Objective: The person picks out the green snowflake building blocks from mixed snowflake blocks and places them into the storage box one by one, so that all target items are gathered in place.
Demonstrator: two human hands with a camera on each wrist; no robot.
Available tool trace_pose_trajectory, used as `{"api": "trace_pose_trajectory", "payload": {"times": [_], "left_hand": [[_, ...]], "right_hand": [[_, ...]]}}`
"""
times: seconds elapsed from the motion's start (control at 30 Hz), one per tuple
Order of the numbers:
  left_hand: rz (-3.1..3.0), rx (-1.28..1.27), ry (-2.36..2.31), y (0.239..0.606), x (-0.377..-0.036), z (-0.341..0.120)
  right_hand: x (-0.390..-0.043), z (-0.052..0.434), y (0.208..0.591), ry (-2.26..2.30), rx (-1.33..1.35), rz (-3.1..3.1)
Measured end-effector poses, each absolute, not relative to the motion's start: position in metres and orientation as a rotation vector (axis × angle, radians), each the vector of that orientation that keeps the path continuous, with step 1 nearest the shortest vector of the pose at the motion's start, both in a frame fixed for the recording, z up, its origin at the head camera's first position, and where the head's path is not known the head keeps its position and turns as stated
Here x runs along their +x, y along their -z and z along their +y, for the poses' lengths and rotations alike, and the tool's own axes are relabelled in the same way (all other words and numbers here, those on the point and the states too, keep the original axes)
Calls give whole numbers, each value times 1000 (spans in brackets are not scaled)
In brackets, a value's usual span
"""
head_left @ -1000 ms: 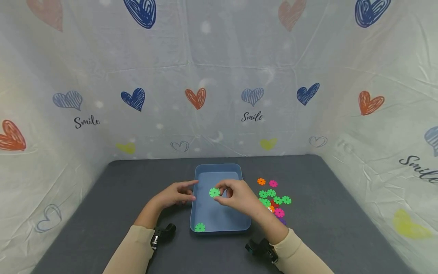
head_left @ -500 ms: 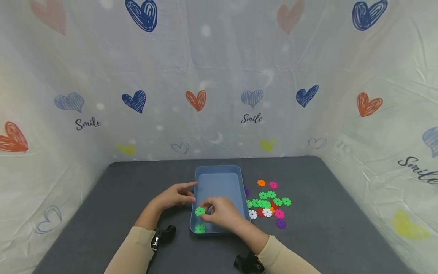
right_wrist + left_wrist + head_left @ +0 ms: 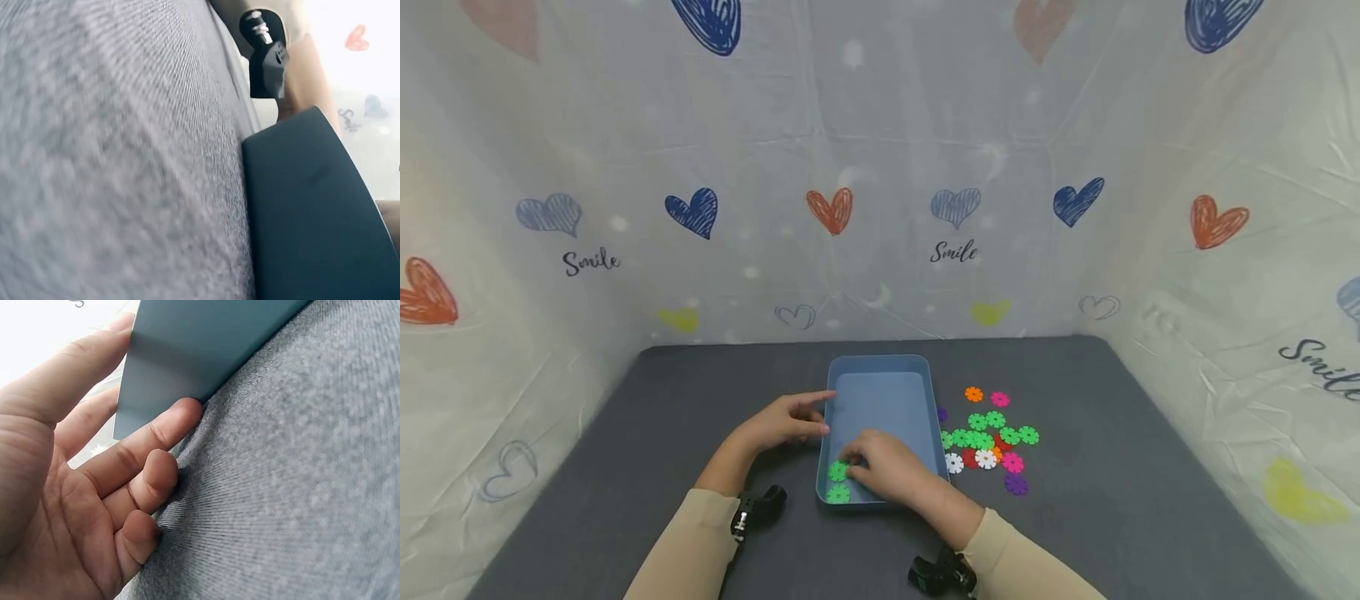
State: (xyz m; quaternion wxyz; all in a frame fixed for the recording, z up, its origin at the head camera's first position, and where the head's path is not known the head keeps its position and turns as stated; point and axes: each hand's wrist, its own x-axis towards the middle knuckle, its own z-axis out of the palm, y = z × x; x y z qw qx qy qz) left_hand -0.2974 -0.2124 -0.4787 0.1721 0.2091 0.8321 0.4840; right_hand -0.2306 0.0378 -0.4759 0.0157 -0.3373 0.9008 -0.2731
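Right hand [image 3: 883, 471] has come down and toward the near-left corner of the blue tray [image 3: 880, 371] over the last second; it was up over the tray's middle pinching a green snowflake disc [image 3: 838, 471], now that disc sits low inside the tray, fingertips curled on it, seemingly not yet let go, just above a second green disc [image 3: 838, 494] already lying at the tray's near edge. So my read: second green piece is being placed, release is about the only thing left for it. Left hand [image 3: 786, 425] unchanged, fingers straight and relaxed against the tray's left wall, steadying it; the left wrist view shows the fingers [image 3: 150, 434] touching the tray wall [image 3: 187, 356] on the grey table [image 3: 647, 433]. Right of the tray, the loose pile of discs [image 3: 988, 442] lies on the table: green mostly, plus white, red, pink, purple, orange; more of it shows now that the right arm is clear. Farther back, behind the tray, the backdrop sheet [image 3: 880, 167] has hearts and the word "Smile" [image 3: 952, 252] printed; no brands readable.
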Motion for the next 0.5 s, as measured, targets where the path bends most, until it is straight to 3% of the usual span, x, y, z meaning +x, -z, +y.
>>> {"api": "trace_pose_trajectory", "payload": {"times": [0.2, 0.5], "left_hand": [[2360, 580, -1384, 482, -298, -214], [2376, 532, -1378, 479, -298, -211]], "right_hand": [[-232, 42, 472, 919, -1068, 2727], [-239, 76, 435, 1121, -1050, 2747]]}}
